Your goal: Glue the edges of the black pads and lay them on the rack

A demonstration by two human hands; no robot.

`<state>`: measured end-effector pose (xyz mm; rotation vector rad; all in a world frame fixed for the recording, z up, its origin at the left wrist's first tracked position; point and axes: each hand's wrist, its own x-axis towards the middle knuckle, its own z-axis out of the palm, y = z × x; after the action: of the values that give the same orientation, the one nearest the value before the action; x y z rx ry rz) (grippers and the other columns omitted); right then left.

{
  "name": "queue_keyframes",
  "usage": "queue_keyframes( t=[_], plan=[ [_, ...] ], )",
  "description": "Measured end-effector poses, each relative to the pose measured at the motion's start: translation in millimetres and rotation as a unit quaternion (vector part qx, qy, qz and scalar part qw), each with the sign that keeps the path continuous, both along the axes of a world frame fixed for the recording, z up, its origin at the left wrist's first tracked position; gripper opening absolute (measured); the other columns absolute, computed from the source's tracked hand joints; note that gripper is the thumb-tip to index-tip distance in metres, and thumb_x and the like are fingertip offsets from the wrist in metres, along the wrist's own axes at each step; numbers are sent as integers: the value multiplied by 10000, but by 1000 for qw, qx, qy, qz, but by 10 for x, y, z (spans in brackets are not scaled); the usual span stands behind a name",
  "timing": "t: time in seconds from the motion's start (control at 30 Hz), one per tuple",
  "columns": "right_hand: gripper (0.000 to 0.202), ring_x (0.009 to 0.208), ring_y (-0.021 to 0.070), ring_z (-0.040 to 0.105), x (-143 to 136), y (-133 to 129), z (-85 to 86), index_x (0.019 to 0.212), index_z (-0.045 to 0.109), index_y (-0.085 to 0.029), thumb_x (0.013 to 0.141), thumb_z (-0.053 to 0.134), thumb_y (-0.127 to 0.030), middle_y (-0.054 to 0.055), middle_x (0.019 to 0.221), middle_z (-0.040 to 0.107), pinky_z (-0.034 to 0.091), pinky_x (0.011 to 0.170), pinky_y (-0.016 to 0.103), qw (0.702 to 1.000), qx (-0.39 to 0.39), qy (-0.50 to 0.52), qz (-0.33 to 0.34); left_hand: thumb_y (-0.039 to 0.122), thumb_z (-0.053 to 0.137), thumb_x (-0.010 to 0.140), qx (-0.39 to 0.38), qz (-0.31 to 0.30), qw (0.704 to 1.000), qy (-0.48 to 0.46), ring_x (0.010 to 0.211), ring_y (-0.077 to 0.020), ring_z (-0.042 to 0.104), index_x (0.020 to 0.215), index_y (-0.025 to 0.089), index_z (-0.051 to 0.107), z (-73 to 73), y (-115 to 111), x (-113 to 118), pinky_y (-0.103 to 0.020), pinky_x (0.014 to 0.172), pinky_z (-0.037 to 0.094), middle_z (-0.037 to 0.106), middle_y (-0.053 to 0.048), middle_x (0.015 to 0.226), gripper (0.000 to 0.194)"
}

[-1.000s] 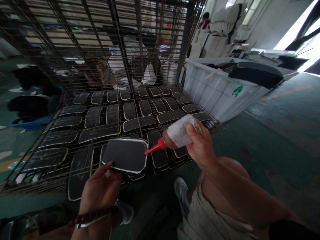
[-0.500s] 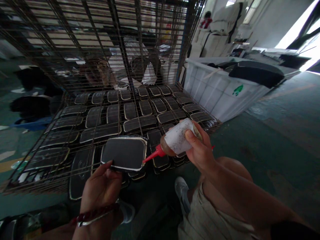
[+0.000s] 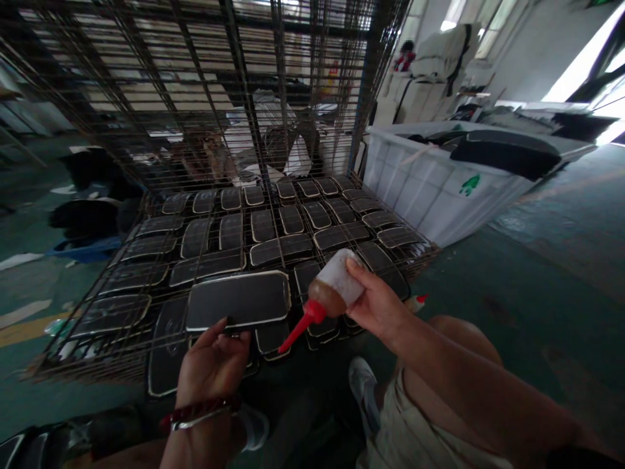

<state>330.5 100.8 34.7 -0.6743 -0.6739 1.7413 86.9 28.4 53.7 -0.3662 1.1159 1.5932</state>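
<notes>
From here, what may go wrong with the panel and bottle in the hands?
The red nozzle of the bottle in the right hand points downward past the held panel, so a drop might fall on the lower panel. The left hand grips the held panel by its near edge, so it might tip or slip. The thumb is at the pale line there, which might smear if wet.

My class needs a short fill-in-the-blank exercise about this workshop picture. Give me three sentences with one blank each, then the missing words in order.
1. The right hand grips a bottle whose nozzle is coloured ____.
2. The hand holding the dark panel is the person's ____ one.
3. The mark on the side of the white bin is coloured ____.

Missing words: red; left; green.
</notes>
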Motion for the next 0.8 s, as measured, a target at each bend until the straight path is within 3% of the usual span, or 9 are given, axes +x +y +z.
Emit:
queue_keyframes(
  t=[0.07, 0.13, 0.3, 0.4, 0.5, 0.63, 0.73, 0.8],
  plan=[
    [446, 828, 170, 761, 39, 152, 37, 977, 750, -237, 750, 1051, -477, -8, 933, 794, 663, 703, 265, 997, -29, 70, -19, 11, 385, 1091, -6, 13, 1000, 6, 444, -110, 653, 913, 187, 608, -27, -2, 28, -206, 480, 635, 653, 43, 645, 336],
    [363, 926, 179, 788, 113, 308, 151, 1072, 743, -249, 880, 963, -464, 9, 1050, 815, 664, 681, 247, 991, -29, 116, -64, 22, 411, 1091, -6, 22, 1000, 9, 512, -141, 710, 930, 189, 648, -64, -13, 51, -288, 574, 698, 675, 42, 649, 332],
    [343, 1060, 218, 804, 240, 516, 591, 1270, 708, -210, 1136, 630, -516, 62, 1187, 809, 628, 594, 191, 969, -27, 175, -172, 17, 447, 1089, 4, 31, 1000, -1, 594, -143, 756, 957, 188, 693, -138, -63, 42, -260, 578, 671, 723, 24, 690, 327],
    [324, 1002, 207, 812, 201, 467, 703, 1240, 714, -215, 1150, 609, -508, 44, 1124, 819, 610, 557, 178, 969, -21, 171, -175, 14, 434, 1102, 8, 39, 999, -13, 574, -124, 743, 895, 180, 658, -135, -93, 24, -232, 588, 667, 724, 15, 688, 347],
    [288, 930, 187, 812, 69, 208, 571, 1196, 731, -245, 1020, 839, -445, 19, 1103, 831, 637, 575, 202, 980, -29, 148, -128, 8, 436, 1111, 16, 50, 998, -19, 560, -108, 739, 876, 185, 632, -125, -107, 30, -204, 609, 667, 715, 29, 668, 354],
    [496, 896, 193, 822, -252, -465, 149, 1096, 767, -240, 743, 1080, -392, 9, 1054, 850, 688, 682, 256, 981, -125, 143, -41, 7, 478, 1094, 43, 46, 997, -35, 617, -108, 767, 890, 208, 640, -179, -104, 135, -214, 693, 687, 730, 46, 680, 329],
    [598, 919, 204, 822, -533, -933, -140, 1069, 777, -210, 637, 1126, -431, 29, 1047, 854, 690, 756, 288, 968, -199, 155, 5, 74, 520, 1083, 58, -8, 996, -63, 724, -169, 808, 889, 203, 699, -328, -149, 277, -288, 775, 708, 765, -16, 719, 294],
    [630, 931, 226, 816, -698, -1111, -262, 1076, 780, -197, 629, 1121, -482, 44, 1045, 852, 683, 771, 321, 965, -208, 159, 25, 128, 590, 1054, 61, -44, 995, -70, 817, -224, 829, 954, 204, 767, -483, -223, 365, -335, 842, 707, 792, -51, 755, 218]
  ],
)
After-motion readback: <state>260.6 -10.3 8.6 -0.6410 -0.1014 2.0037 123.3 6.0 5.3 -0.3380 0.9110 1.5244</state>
